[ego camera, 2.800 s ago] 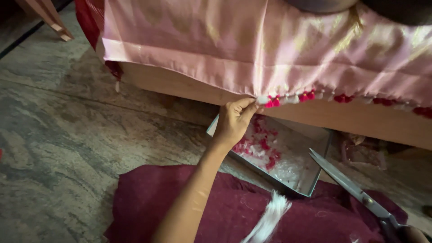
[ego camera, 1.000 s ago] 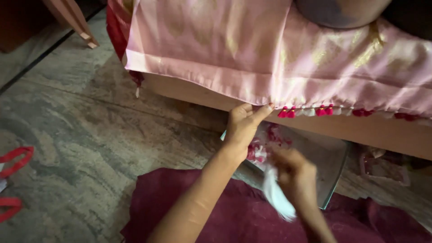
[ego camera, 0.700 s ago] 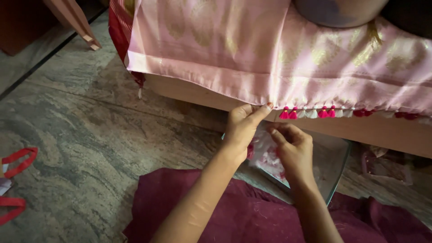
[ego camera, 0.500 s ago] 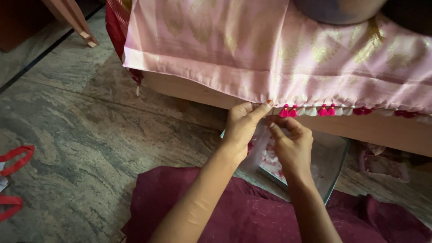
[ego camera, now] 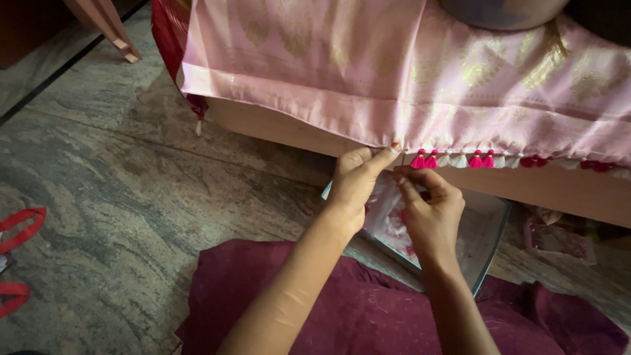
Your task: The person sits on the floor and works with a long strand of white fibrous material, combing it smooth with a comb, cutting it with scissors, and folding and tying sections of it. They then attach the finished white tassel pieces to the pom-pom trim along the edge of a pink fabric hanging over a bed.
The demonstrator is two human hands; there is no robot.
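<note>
The left hand (ego camera: 355, 187) is pinching the lower hem of the pale pink silky cloth with gold woven motifs (ego camera: 368, 72), its grip narrow, thumb and forefinger closed on the fold just left of the first tassel. The right hand (ego camera: 430, 213) is sitting just beside it, right under the hem, fingers curled in toward the same spot; whether that grip is closed on a thread or a tassel I cannot tell, since the fingertips are tucked against the cloth.

The cloth is draping over the edge of the low wooden bench (ego camera: 276, 128) and hanging a little way down its front. It looks thin, soft and slippery (likely to slide between fingers unless pinched at the doubled hem, which is the firmest place to take it). Along the hem, to the right of the left hand, a row of small pink, white and red thread tassels (ego camera: 453, 160) is dangling; these look light and delicate, best held at the knot, not the fringe.

Below the hem, under both hands, a shallow rectangular metal tray (ego camera: 483, 230) is resting on the stone floor (ego camera: 131, 197), holding a clear plastic bag with pink and white bits (ego camera: 394, 220) inside. Further right of the hem, another clear crinkled packet (ego camera: 549, 233) is lying in shadow under the bench. A dark maroon garment (ego camera: 342, 309) is spreading below the tray. Far left of the hem, red straps (ego camera: 20, 227) are lying on the floor. No readable label is showing on any packet.
</note>
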